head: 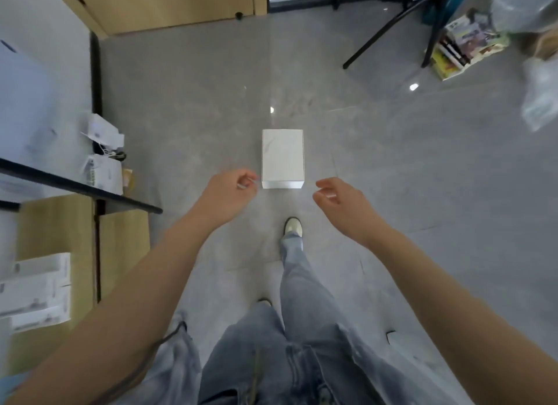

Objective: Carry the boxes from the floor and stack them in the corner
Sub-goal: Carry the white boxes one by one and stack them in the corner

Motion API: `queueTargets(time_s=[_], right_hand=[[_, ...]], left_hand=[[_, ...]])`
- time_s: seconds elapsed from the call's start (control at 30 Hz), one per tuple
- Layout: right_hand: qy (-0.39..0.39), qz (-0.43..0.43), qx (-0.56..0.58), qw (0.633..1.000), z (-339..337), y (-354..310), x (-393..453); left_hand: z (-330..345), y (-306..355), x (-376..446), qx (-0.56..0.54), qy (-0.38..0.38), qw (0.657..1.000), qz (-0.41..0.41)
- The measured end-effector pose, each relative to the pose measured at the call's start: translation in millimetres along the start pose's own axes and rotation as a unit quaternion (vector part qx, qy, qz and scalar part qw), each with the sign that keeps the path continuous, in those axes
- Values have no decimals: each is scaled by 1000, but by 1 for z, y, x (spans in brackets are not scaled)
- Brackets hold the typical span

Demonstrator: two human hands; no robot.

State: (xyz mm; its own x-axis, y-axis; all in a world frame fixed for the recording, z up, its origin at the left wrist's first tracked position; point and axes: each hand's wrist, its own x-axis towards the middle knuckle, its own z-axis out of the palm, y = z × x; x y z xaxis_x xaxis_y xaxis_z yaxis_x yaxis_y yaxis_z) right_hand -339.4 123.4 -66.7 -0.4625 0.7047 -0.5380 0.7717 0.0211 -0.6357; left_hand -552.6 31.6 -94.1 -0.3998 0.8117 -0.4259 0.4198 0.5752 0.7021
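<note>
A white rectangular box (282, 158) lies flat on the grey tiled floor in the middle of the view. My left hand (231, 191) hangs just left of its near corner, fingers loosely curled, holding nothing. My right hand (339, 201) is stretched out to the right of the box's near edge, fingers also loosely curled and empty. Neither hand touches the box. My foot (293, 226) stands a short way in front of the box's near edge.
A dark-edged table (90, 191) juts in from the left, with cardboard boxes (123, 238) and white packages (104, 170) around it. A wooden cabinet (169, 6) stands at the back. Black chair legs (389, 27) and a stack of books (462, 50) occupy the far right.
</note>
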Motion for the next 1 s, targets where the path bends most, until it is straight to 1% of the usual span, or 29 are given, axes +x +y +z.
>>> queueTargets(time_s=[0.17,0.27,0.33,0.37,0.43,0.53,0.63,0.67,0.7,0.73,0.8,0.83,0.87,0.9,1.0], right_hand=[[-34,21,-15,999,-28,6,130],[-52,76,4,996,-27,17,212],[-66,113,40,991,-20,27,252],[-74,137,74,985,-13,35,277],[-90,189,135,968,5,56,324],[-90,245,148,954,40,90,392],[-84,304,168,934,91,141,460],[-88,337,197,917,95,149,460],[-98,365,239,894,117,171,484],[-108,405,281,864,130,187,494],[-103,471,379,790,159,217,523],[-94,502,425,747,180,233,543],[-81,524,458,714,197,247,558],[-69,534,484,690,212,257,574],[-37,541,512,666,247,279,605]], left_hand=[[8,17,138,32,5,999,-16],[21,15,218,45,-1,998,-36],[29,7,256,40,-13,998,-52],[35,1,281,40,-16,997,-63],[51,-18,329,59,-27,996,-60],[79,-55,399,114,-48,992,-36],[116,-106,476,166,-70,984,-16],[122,-114,485,171,-77,982,-8],[137,-135,514,182,-85,979,-16],[146,-151,535,188,-86,978,-16],[169,-181,572,213,-98,972,-11],[185,-200,597,229,-101,968,-8],[197,-215,617,236,-101,966,-7],[208,-228,634,246,-99,964,-7],[235,-258,677,268,-98,958,-4]])
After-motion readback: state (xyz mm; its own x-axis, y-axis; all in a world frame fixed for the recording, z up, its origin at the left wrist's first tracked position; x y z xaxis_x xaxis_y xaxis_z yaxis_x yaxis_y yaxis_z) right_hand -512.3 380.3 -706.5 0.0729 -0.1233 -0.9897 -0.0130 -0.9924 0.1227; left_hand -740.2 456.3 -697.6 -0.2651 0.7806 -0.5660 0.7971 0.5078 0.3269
